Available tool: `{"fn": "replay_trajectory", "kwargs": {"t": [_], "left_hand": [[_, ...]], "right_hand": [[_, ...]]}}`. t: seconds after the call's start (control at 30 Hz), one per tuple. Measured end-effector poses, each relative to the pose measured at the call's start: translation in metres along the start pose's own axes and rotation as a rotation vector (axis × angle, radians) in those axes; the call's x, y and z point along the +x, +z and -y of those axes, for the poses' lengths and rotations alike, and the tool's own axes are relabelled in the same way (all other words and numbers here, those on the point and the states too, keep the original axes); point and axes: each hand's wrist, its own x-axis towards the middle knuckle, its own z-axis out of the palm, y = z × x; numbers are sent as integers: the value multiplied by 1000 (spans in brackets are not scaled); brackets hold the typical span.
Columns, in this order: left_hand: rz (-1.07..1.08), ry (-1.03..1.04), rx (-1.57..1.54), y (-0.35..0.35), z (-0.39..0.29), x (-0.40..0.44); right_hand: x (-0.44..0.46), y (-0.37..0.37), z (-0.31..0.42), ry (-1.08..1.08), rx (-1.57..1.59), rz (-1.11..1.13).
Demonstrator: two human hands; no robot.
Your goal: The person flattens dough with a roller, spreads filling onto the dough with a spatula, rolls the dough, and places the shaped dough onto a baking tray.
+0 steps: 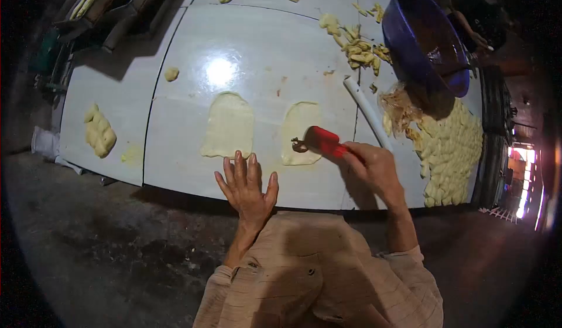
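Note:
My right hand (374,167) is closed around the handle of a red spatula (323,141). The spatula's head is over a flat sheet of dough (300,120), where a small dab of dark brown filling (299,146) lies beside the blade. My left hand (249,190) rests with fingers spread, its fingertips at the lower edge of a second flat dough sheet (228,126). That sheet has a rounded top and a straight bottom edge, and bears no filling.
A purple basin (398,18) with brown contents stands at the back right. Near it are a white rod (369,111), a crumpled plastic bag (401,108) and many small dough pieces (451,152). A braided dough lump (99,132) lies left. Another person's hand (481,41) shows beyond the basin.

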Motion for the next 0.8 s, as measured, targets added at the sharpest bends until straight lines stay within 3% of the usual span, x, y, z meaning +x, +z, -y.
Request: {"fn": "replay_trajectory", "kwargs": {"t": [0.03,0.27,0.3,0.4,0.43,0.57,0.7,0.8], "left_hand": [[7,9,2,-1,1,0],[22,21,18,-2,3,1],[20,23,22,-2,3,2],[13,23,29,0,1,0],[11,28,24,1,1,0],[27,15,10,-2,-1,1],[57,20,-58,-10,2,2],[105,84,-69,-19,5,4]], "right_hand": [[1,8,1,-35,-119,30],[-8,5,-4,131,-83,-7],[-12,5,-5,79,-112,-54],[-12,4,0,205,49,47],[-14,16,-16,-34,-133,-38],[-11,11,-14,226,139,-44],[0,2,14,324,303,95],[11,15,42,217,296,138]]}}
